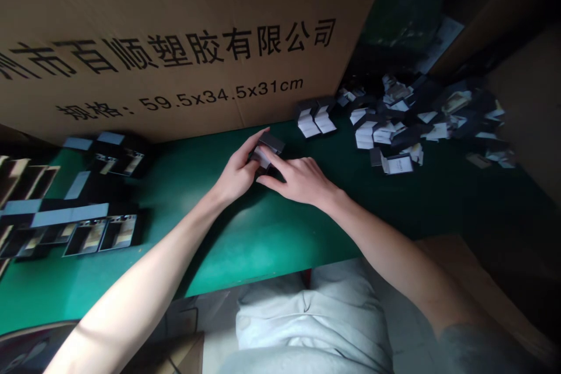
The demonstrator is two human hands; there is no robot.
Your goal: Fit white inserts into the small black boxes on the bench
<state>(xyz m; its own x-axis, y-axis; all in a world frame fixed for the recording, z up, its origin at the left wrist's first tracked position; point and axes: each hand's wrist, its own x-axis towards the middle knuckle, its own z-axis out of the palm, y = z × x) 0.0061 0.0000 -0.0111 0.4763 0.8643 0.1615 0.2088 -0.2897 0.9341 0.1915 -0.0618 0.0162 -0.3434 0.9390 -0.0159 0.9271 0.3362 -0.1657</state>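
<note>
Above the middle of the green table, a small black box with a white inner face is between my hands. My left hand is closed around its left side, with the thumb at the lower edge. From the right, my right hand lays its index finger over the white part, and its thumb is stretched out at the lower side. Its other fingers are curled. My fingers hide much of the box. Just behind, to the right, two open black boxes with white insides stand side by side.
A large printed cardboard carton stands along the back. On the right lies a loose heap of small black-and-white boxes. Larger open black cases are grouped on the left. The green table's front edge is close to my lap.
</note>
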